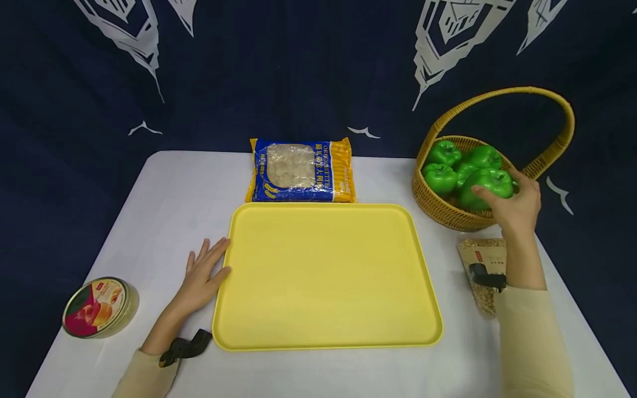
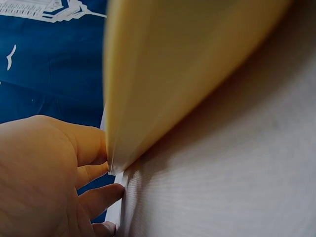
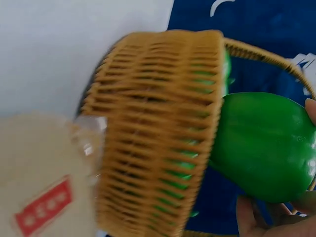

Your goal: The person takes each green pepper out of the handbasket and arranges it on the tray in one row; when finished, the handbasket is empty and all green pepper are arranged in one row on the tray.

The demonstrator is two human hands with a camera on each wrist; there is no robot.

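Note:
In the head view, my right hand (image 1: 520, 207) is at the right side of a wicker basket (image 1: 443, 209). Thumb and fingers grip a glossy green bell pepper (image 1: 492, 185); in the right wrist view this bell pepper (image 3: 266, 145) rises past the basket's rim. Several more green bell peppers (image 1: 440, 178) lie inside the basket. On the other side, my left hand (image 1: 201, 282) lies with its fingers extended against the left edge of a yellow tray (image 1: 325, 276). Seen from the left wrist, the fingertips are right at the rim of the tray (image 2: 148, 89).
A blue and orange pasta bag (image 1: 298, 171) lies behind the tray. Partly under my right forearm, a packet of grain (image 1: 480, 254) rests below the basket. A round tin (image 1: 99, 307) stands at the left on the white table (image 1: 164, 210). The basket's tall handle (image 1: 527, 91) arches over the peppers.

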